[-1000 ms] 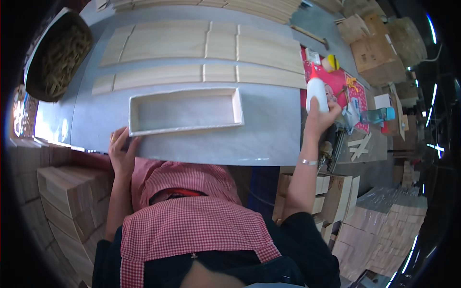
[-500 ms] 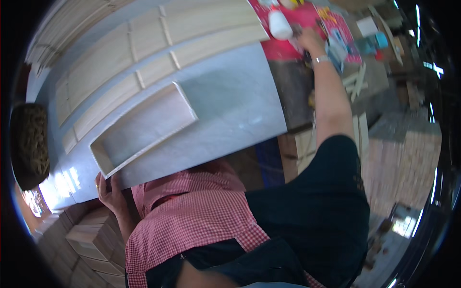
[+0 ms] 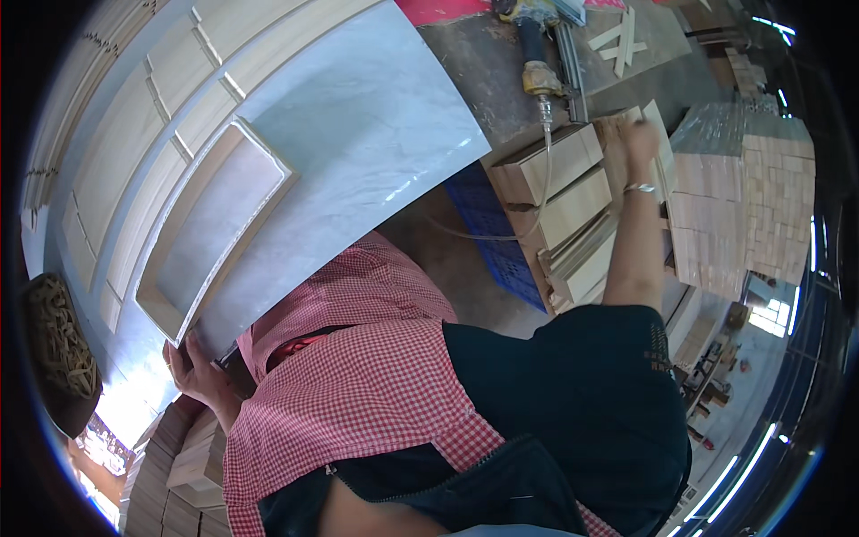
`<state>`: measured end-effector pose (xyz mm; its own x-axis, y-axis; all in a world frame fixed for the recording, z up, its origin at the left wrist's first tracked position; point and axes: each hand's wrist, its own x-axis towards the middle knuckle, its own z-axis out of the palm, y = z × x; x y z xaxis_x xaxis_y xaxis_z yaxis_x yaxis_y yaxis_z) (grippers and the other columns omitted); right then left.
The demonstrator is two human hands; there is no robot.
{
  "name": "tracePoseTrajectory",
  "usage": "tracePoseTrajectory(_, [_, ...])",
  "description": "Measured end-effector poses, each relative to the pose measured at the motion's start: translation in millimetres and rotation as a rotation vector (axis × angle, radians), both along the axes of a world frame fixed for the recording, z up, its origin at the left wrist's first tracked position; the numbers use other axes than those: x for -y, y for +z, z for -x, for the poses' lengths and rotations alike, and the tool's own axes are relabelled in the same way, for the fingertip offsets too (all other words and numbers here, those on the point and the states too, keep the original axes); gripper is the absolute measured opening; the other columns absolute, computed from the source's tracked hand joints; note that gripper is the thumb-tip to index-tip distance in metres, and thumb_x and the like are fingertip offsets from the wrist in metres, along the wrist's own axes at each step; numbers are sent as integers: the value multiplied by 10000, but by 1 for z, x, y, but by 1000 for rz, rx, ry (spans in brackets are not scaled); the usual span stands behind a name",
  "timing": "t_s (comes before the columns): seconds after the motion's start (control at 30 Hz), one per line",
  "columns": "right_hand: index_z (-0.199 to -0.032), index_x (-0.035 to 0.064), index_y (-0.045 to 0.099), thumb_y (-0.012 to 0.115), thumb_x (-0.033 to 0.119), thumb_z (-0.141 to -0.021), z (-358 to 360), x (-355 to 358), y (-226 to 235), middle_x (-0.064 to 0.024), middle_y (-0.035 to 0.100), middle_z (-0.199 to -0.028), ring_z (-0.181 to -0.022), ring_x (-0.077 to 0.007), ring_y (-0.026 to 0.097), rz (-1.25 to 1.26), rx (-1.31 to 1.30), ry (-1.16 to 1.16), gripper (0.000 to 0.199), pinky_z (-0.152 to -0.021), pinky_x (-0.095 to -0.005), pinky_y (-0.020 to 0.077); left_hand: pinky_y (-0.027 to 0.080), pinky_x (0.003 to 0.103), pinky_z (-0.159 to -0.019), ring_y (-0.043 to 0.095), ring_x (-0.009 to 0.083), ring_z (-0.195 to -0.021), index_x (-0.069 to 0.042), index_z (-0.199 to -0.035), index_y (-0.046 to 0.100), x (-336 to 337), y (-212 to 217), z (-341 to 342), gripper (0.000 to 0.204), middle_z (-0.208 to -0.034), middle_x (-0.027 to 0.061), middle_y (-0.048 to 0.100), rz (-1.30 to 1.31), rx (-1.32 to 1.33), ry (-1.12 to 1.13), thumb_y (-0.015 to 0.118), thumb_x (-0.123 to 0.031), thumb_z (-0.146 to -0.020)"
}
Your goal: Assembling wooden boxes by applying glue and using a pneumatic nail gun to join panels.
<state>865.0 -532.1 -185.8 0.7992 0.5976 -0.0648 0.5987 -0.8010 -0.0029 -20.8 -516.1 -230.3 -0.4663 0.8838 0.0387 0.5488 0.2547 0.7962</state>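
Note:
A shallow rectangular wooden frame (image 3: pixel 234 219) with pale rims lies on the grey-white tabletop (image 3: pixel 358 116). At its near corner, by the table edge, my left hand (image 3: pixel 199 380) has its thumb and fingers closed on the wood. My right arm stretches out to the right. There, my right hand (image 3: pixel 637 148) is at the upper end of stacked pale wooden boards (image 3: pixel 582 210). Its fingers are blurred, so whether it grips a board does not show.
Long wooden panels (image 3: pixel 116 170) lie across the table's far left. A bin of wood scraps (image 3: pixel 58 345) stands left. Right of the table are an air nail gun (image 3: pixel 537 76) with a clear hose, thin wood strips (image 3: pixel 619 43), a blue crate (image 3: pixel 501 255) and wrapped wood stacks (image 3: pixel 743 179).
My right hand has left the red sheet beside the white bottle and come nearer, over to the stacked boards. My left hand stays at the frame's corner. The view has swung right.

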Motion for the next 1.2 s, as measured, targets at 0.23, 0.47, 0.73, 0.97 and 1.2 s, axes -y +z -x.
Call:
tracePoseTrajectory(0.23, [-1191, -199, 598, 463, 726, -935, 129, 17, -100, -313, 682, -1131, -830, -423, 710, 128, -487, -463, 969, -685, -460, 597, 509, 291, -836, 636, 179, -977, -19, -1231, 685, 3, 2, 1, 314, -1186, 57, 652, -11, -29, 18, 709, -202, -977])
tracePoseTrajectory(0.47, [-1191, -101, 678, 503, 721, -898, 116, 16, -138, -246, 704, -1185, -1037, -398, 704, 179, -389, -384, 890, -876, -441, 565, 514, 303, -839, 640, 195, -988, -21, -1235, 688, -1, -3, 4, 352, -1210, 63, 650, -11, -145, -20, 724, -248, -968])
tracePoseTrajectory(0.73, [-1095, -73, 725, 583, 705, -841, 131, 11, -126, -233, 732, -1102, -1028, -419, 687, -39, -373, -356, 830, -896, -428, 542, 528, 321, -851, 646, 224, -998, -10, -1246, 679, 2, -7, 11, 363, -1225, 83, 650, -41, -104, -21, 715, -239, -967])
tracePoseTrajectory(0.97, [-1102, -156, 659, 662, 667, -812, 157, 54, -107, -341, 686, -1099, -1045, -447, 681, -217, -325, -389, 873, -908, -458, 546, 532, 339, -861, 645, 239, -1012, 5, -1239, 672, 0, -4, 10, 342, -1227, 96, 649, -83, -109, -103, 715, -182, -955])
tracePoseTrajectory(1.2, [-1255, -168, 537, 707, 619, -815, 186, 70, -50, -326, 645, -1180, -1063, -424, 656, -517, -80, -370, 918, -915, -427, 535, 529, 345, -865, 646, 249, -1010, 11, -1234, 672, -6, -7, 5, 338, -1234, 103, 651, -130, -85, -148, 717, -163, -948])
